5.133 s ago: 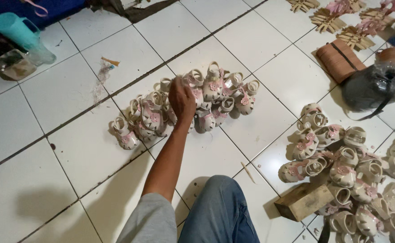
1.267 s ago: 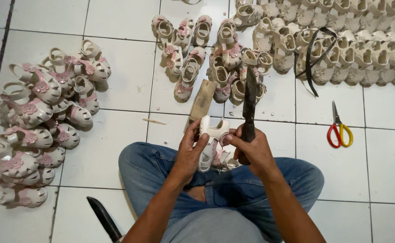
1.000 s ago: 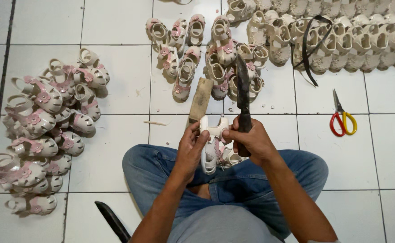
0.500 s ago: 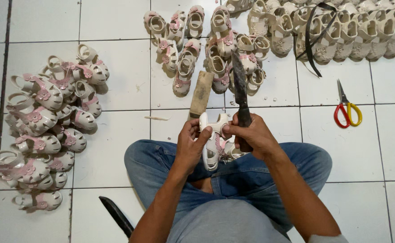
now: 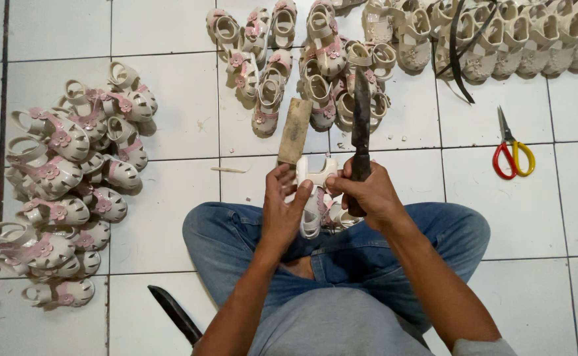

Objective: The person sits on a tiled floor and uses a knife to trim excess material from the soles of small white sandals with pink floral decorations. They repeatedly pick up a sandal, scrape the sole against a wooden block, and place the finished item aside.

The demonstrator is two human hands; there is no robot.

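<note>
Here, a seated person trims a small white sandal [image 5: 315, 178] with a dark knife [image 5: 361, 125]

The left hand [image 5: 281, 211] grips the sandal from the left side, fingers curled around its strap, holding it above the lap in blue jeans [image 5: 342, 257]; more small sandals rest on the lap just below. The right hand [image 5: 368, 194] is clenched around the knife's handle, blade pointing up and away, thumb touching the sandal. A tan sharpening block [image 5: 295, 132] lies on the white tiled floor [image 5: 170, 198] just beyond the hands. A heap of pink-flowered sandals [image 5: 65, 178] sits to the left, another group [image 5: 289, 59] ahead, red-and-yellow scissors [image 5: 513, 151] to the right
</note>
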